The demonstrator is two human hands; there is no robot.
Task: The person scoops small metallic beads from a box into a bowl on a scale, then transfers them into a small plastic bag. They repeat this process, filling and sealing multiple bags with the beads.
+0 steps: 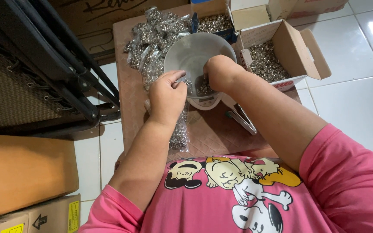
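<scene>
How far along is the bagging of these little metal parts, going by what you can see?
Done: a heap of filled clear bags lies behind the grey bowl. In hand: the right hand reaches into the bowl, which sits on a white scale, while the left hand holds a part-filled bag at the rim. Left: loose parts fill the open box and more lie in another box behind.

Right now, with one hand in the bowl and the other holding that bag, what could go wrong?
The grey bowl sits on a small scale; the right hand pressing inside might tip it. The clear bag under the left hand hangs near the table edge, so small metal pieces could spill to the floor.
</scene>
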